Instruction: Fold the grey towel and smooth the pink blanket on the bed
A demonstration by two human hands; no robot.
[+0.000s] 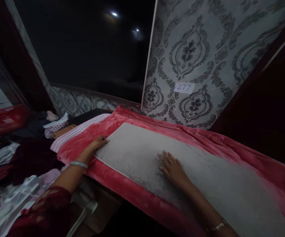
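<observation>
A long, flat grey sheet (137,148) with dark smudges lies over a red plush blanket (122,179); I cannot tell whether it is cloth or a stiffer material. At its left end, my left hand (100,143) has its fingers curled closed on the edge. My right hand (173,168) rests flat near the middle of the sheet, palm down with fingers spread, holding nothing. A bangle (78,164) circles the left wrist, and another bracelet (218,225) is on the right wrist.
Behind the blanket stand a patterned wall with a paper label (184,87) reading 277 and a large dark screen (90,46). Striped fabric (80,130) borders the blanket. Piled clothes (34,158) and a white appliance-like object (16,200) crowd the left side.
</observation>
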